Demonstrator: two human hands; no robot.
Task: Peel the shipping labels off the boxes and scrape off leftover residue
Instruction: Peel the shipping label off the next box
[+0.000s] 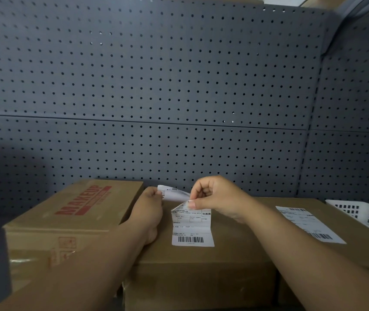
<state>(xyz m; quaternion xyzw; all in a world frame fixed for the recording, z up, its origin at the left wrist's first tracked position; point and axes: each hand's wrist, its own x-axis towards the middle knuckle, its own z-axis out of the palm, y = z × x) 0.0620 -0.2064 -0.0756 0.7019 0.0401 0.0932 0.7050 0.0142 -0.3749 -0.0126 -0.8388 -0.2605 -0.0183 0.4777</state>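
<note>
The step in hand is the peeling of the first shipping label (191, 227), which sits on top of the middle box (201, 270). Its upper part is lifted and folded over away from the cardboard, while the lower part with the barcode lies flat and stuck. The left hand (149, 207) pinches the far edge of the lifted part between thumb and fingers. The right hand (215, 198) pinches the label lower down, near the line where the paper leaves the box. I judge the task to be at an early stage, because the right box (358, 250) carries a second label (309, 223) that lies fully flat and untouched. The left box (78, 212), with red print, shows no label on the sides that can be seen. The next move probably calls for a slow, low pull toward the person, so that the paper comes off in one piece and does not tear. Whether glue stays under the lifted part cannot be told, because the paper hides that place.
</note>
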